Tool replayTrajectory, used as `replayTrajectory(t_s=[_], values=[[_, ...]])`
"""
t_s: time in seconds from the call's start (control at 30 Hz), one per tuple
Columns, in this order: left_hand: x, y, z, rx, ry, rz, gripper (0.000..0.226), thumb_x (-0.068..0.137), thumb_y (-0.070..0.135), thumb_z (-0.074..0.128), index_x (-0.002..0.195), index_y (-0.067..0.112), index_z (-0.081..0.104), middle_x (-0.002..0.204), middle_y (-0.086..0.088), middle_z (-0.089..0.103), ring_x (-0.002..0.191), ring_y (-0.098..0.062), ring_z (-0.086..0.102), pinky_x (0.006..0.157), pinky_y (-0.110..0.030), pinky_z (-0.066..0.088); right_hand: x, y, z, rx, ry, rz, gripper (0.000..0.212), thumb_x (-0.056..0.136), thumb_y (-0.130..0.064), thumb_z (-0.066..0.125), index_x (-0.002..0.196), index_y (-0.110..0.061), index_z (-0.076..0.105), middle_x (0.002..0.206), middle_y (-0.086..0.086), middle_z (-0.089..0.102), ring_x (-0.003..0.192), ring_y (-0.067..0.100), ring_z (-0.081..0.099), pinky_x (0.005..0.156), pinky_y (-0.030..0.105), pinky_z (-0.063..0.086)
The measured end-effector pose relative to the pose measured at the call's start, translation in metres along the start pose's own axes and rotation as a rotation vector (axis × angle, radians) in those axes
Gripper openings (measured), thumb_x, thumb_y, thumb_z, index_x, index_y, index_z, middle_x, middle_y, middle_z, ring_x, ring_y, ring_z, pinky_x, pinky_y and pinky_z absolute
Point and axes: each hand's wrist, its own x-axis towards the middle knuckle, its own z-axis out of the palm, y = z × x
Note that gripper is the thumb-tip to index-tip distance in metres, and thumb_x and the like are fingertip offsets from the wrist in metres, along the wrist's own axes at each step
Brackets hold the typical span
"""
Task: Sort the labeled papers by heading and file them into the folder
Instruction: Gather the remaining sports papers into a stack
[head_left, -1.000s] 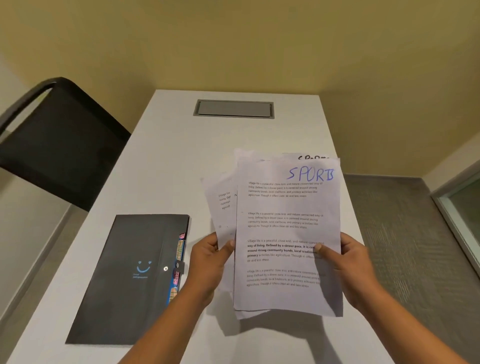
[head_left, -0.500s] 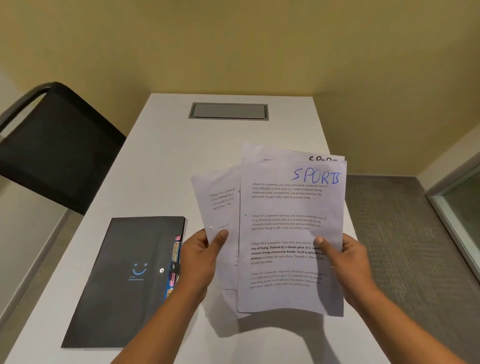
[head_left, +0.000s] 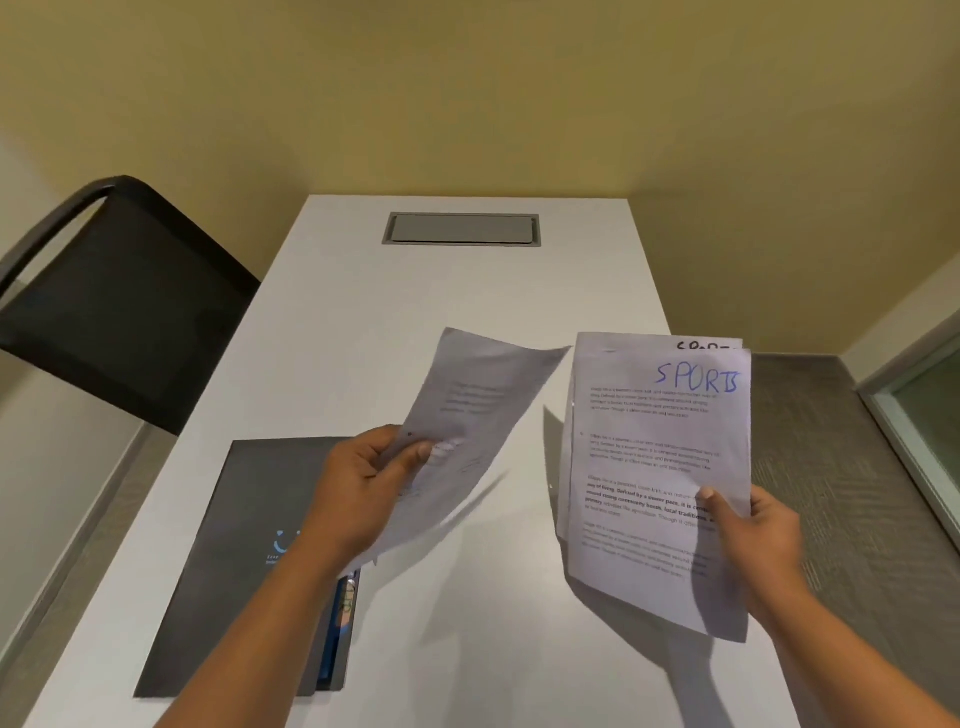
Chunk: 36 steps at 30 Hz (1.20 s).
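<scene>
My right hand (head_left: 753, 540) holds a small stack of printed papers (head_left: 660, 467) above the table's right side; the top sheet is headed "SPORTS" in blue ink, and a second "SPORTS" heading peeks out behind it. My left hand (head_left: 363, 488) pinches other printed sheets (head_left: 467, 415), tilted and blurred, whose heading I cannot read. Both bundles are in the air, a gap between them. A black folder (head_left: 228, 561) with a blue smiley logo lies closed on the table at the left, coloured tabs (head_left: 345, 603) showing at its right edge, partly hidden by my left forearm.
The white table (head_left: 415, 312) has a grey cable hatch (head_left: 461, 228) at its far end, against a yellow wall. A black chair (head_left: 119, 301) stands at the table's left. Grey carpet (head_left: 831, 467) lies to the right.
The two bundles, overlapping a second ago, have been pulled apart: my left hand drew its sheets leftward and tilted them, while my right hand kept the "SPORTS" sheets on the right.
</scene>
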Motion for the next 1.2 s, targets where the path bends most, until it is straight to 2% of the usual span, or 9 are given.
replayTrajectory(t_s=[0.1, 0.23, 0.43, 0.63, 0.7, 0.77, 0.97, 1.07, 1.2], values=[[-0.004, 0.012, 0.008, -0.048, -0.140, 0.060, 0.014, 0.088, 0.011, 0.069, 0.091, 0.020, 0.080, 0.085, -0.005, 0.076, 0.075, -0.006, 0.062, 0.067, -0.017, 0.049, 0.002, -0.008, 0.001, 0.028, -0.010, -0.037, 0.017, 0.090, -0.012, 0.069, 0.105, -0.005, 0.070, 0.095, 0.014, 0.072, 0.081, 0.027, 0.066, 0.072, 0.033, 0.048], [-0.009, 0.030, 0.032, -0.310, -0.157, 0.027, 0.017, 0.083, 0.009, 0.064, 0.087, 0.017, 0.079, 0.078, 0.006, 0.076, 0.073, -0.004, 0.067, 0.067, -0.016, 0.052, -0.001, -0.018, 0.011, 0.096, -0.068, -0.068, 0.012, 0.091, -0.010, 0.068, 0.101, -0.004, 0.069, 0.086, 0.008, 0.071, 0.075, 0.024, 0.066, 0.063, 0.028, 0.049], [-0.009, 0.017, 0.063, -0.293, -0.034, -0.101, 0.015, 0.091, 0.021, 0.067, 0.098, 0.012, 0.076, 0.097, -0.013, 0.077, 0.091, -0.035, 0.073, 0.081, -0.059, 0.058, -0.018, -0.028, 0.025, 0.145, -0.256, -0.026, 0.012, 0.083, -0.006, 0.075, 0.090, -0.002, 0.066, 0.078, 0.011, 0.074, 0.071, 0.026, 0.065, 0.065, 0.045, 0.056], [-0.005, 0.002, 0.073, -0.090, 0.282, -0.112, 0.017, 0.088, 0.029, 0.072, 0.104, 0.023, 0.068, 0.111, 0.002, 0.068, 0.101, -0.019, 0.067, 0.083, -0.039, 0.058, -0.050, -0.048, 0.027, 0.246, -0.426, 0.036, 0.014, 0.089, -0.020, 0.071, 0.088, -0.006, 0.066, 0.074, 0.011, 0.074, 0.054, 0.019, 0.068, 0.042, 0.027, 0.049], [-0.003, -0.002, 0.071, 0.079, 0.344, -0.105, 0.049, 0.083, 0.035, 0.076, 0.127, 0.029, 0.053, 0.122, 0.012, 0.051, 0.106, -0.005, 0.056, 0.084, -0.024, 0.050, -0.056, -0.051, 0.028, 0.270, -0.456, 0.045, 0.015, 0.089, -0.022, 0.070, 0.088, -0.008, 0.067, 0.079, 0.014, 0.075, 0.061, 0.024, 0.070, 0.050, 0.033, 0.054], [-0.001, -0.004, 0.068, -0.115, 0.266, -0.232, 0.068, 0.082, 0.032, 0.079, 0.138, 0.028, 0.041, 0.121, 0.013, 0.057, 0.104, -0.004, 0.062, 0.085, -0.027, 0.054, -0.060, -0.053, 0.028, 0.249, -0.471, 0.050, 0.017, 0.089, -0.026, 0.070, 0.090, -0.009, 0.069, 0.087, 0.017, 0.076, 0.072, 0.030, 0.072, 0.064, 0.043, 0.058], [-0.004, -0.017, 0.072, -0.316, 0.124, -0.285, 0.018, 0.091, 0.015, 0.069, 0.108, 0.015, 0.069, 0.102, -0.005, 0.077, 0.093, -0.029, 0.074, 0.081, -0.052, 0.060, -0.055, -0.047, 0.030, 0.261, -0.478, 0.036, 0.071, 0.069, -0.085, 0.052, 0.103, -0.026, 0.072, 0.104, -0.001, 0.078, 0.096, 0.021, 0.073, 0.088, 0.041, 0.054], [-0.010, -0.018, 0.075, -0.345, 0.094, -0.271, 0.016, 0.091, 0.013, 0.069, 0.107, 0.015, 0.070, 0.100, -0.003, 0.077, 0.089, -0.026, 0.075, 0.073, -0.044, 0.061, -0.053, -0.045, 0.032, 0.222, -0.471, -0.013, 0.053, 0.063, -0.061, 0.082, 0.098, -0.021, 0.074, 0.100, 0.003, 0.078, 0.090, 0.022, 0.075, 0.082, 0.041, 0.058], [-0.012, -0.021, 0.076, -0.299, 0.064, -0.229, 0.017, 0.088, 0.010, 0.072, 0.102, 0.020, 0.071, 0.098, 0.002, 0.077, 0.090, -0.020, 0.074, 0.072, -0.033, 0.060, -0.049, -0.045, 0.037, 0.201, -0.429, -0.064, 0.015, 0.081, -0.015, 0.078, 0.095, -0.020, 0.074, 0.097, 0.003, 0.079, 0.090, 0.023, 0.075, 0.078, 0.038, 0.059]])
